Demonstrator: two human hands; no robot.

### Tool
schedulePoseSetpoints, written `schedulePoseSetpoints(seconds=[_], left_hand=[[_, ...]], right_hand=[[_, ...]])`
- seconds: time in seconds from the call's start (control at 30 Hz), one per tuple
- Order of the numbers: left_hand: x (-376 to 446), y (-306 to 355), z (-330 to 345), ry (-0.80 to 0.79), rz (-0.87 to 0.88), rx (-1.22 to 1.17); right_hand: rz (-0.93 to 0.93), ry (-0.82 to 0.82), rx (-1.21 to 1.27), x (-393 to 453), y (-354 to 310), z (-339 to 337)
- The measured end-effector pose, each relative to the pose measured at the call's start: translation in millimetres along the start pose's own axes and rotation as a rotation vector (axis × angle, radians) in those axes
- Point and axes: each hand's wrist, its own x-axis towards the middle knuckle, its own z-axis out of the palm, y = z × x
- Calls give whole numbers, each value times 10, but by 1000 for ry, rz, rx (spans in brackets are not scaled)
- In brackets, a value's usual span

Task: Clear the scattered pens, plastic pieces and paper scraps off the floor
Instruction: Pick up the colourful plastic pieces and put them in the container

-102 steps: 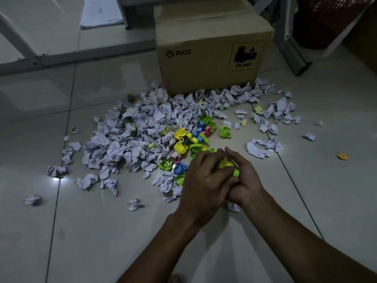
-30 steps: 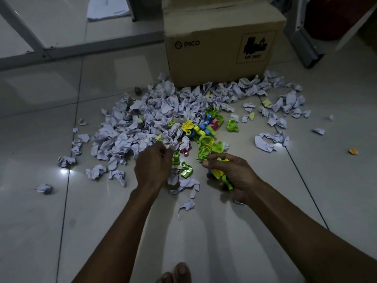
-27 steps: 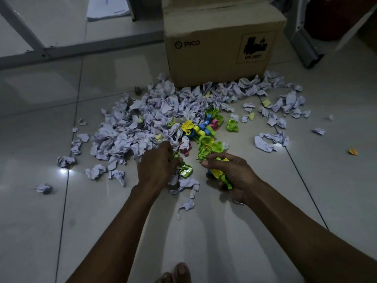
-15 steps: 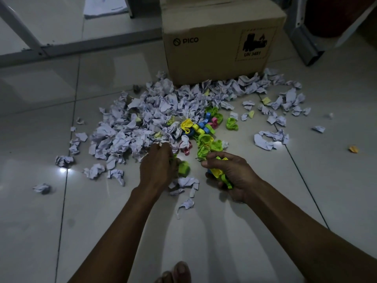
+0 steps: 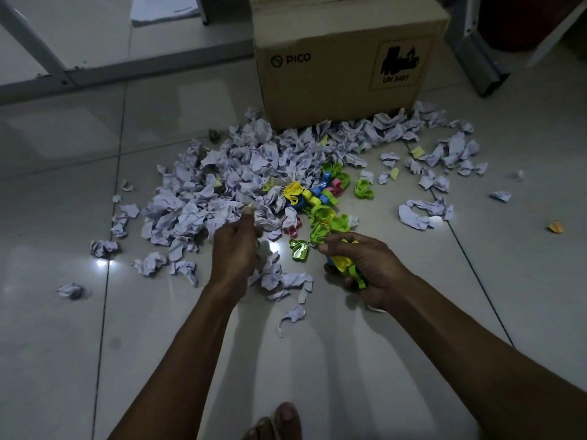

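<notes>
Plastic pieces (image 5: 320,201), green, yellow, blue, pink, lie clustered on the floor (image 5: 79,344) at the near right edge of the paper scraps (image 5: 228,185). My right hand (image 5: 365,265) is curled around a bunch of yellow and green pieces, just beside the cluster. My left hand (image 5: 235,252) is over the scraps' near edge, fingers curled; whether it grips anything, can't tell, palm faces away. One green piece (image 5: 299,249) sits between my hands. Scraps pile up against the cardboard box (image 5: 343,68) behind. Bare tile open to left, right and toward me. Dim light; no pens made out. My toes (image 5: 276,422) are cut off at the bottom edge.
</notes>
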Motion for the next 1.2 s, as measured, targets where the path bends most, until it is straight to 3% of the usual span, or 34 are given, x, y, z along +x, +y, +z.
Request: schedulePoseSetpoints(seconds=[0.13, 0.27, 0.5, 0.83, 0.93, 1.03, 1.1, 1.2], left_hand=[[23, -55, 65, -60, 338, 634], [-30, -27, 226, -213, 508, 1107], [-11, -102, 307, -258, 564, 1169], [45, -270, 369, -161, 780, 1265], [29, -140, 296, -195, 623, 1019], [-66, 80, 269, -264, 63, 233], [-90, 165, 242, -443, -276, -235], [-64, 169, 221, -670, -442, -595]], right_hand=[[41, -24, 62, 6, -15, -22], [82, -40, 142, 28, -37, -74], [126, -85, 269, -13, -124, -155], [169, -95, 316, 3, -141, -178], [171, -109, 340, 14, -147, -177], [172, -120, 381, 31, -157, -200], [175, -129, 409, 40, -158, -220], [179, -134, 428, 53, -140, -235]])
